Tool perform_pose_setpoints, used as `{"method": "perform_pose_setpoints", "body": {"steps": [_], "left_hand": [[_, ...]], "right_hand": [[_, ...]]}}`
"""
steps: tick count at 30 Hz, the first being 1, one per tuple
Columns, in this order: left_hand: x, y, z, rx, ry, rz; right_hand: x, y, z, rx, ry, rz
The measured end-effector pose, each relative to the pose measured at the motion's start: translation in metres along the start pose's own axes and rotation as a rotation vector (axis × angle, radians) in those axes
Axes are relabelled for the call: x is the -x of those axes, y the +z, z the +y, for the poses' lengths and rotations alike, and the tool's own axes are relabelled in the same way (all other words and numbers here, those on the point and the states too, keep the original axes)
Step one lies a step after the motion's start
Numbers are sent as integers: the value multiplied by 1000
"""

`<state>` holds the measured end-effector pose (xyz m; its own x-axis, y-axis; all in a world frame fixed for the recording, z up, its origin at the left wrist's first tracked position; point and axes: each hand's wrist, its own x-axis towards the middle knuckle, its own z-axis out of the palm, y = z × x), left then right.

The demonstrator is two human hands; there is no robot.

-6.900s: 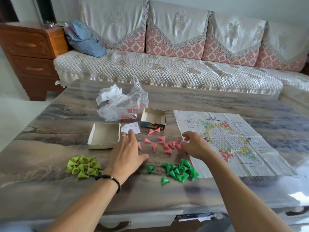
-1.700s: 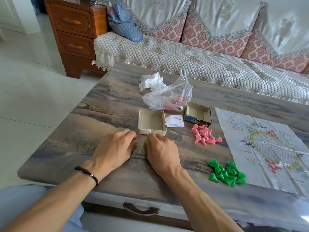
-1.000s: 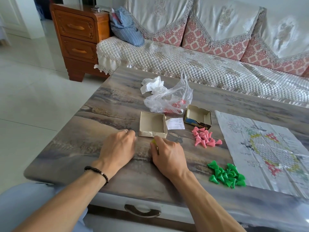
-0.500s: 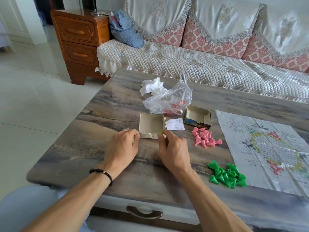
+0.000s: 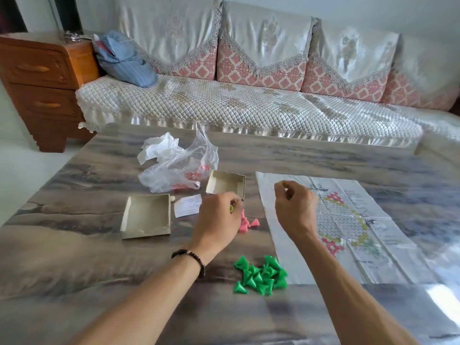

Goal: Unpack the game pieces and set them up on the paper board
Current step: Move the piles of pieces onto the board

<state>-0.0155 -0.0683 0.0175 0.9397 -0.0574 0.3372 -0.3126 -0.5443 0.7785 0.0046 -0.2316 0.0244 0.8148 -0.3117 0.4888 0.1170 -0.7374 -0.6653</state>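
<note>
While your left hand [image 5: 216, 220] curls around yellow-green pieces [image 5: 231, 208] over the pink pieces [image 5: 246, 223], your right hand [image 5: 293, 207] pinches 1 yellow-green piece [image 5: 281, 183] above the paper board [image 5: 353, 235].

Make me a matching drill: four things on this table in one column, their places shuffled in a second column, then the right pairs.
Things
1. heap of dark green plastic cone pieces
2. pink plastic cone pieces
3. crumpled clear plastic bag
4. printed paper game board

Places
A. spread flat under the right hand
B. partly hidden behind the left hand
C. nearest the camera, between the forearms
D. far side, beyond both open cardboard box halves

Pairs: 1-C, 2-B, 3-D, 4-A
</note>
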Motion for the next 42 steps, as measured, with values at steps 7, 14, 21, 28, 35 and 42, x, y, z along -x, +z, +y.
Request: {"method": "perform_pose_setpoints", "body": {"steps": [7, 14, 21, 28, 35, 42], "left_hand": [[-53, 116, 29, -26, -66, -23], [-80, 164, 21, -17, -243, 14], [-76, 164, 8, -11, -209, -85], [-75, 152, 10, 176, -309, -180], [-70, 138, 13, 295, -246, -359], [-66, 112, 12, -235, 38, -474]], "right_hand": [[-38, -11, 77, -43, 247, 29], [-47, 10, 106, -48, 324, -73], [-41, 6, 111, -128, 305, -164], [-48, -15, 104, -79, 282, -432], [-54, -34, 107, -77, 239, -437], [-40, -57, 122, 248, 283, -502]]}}
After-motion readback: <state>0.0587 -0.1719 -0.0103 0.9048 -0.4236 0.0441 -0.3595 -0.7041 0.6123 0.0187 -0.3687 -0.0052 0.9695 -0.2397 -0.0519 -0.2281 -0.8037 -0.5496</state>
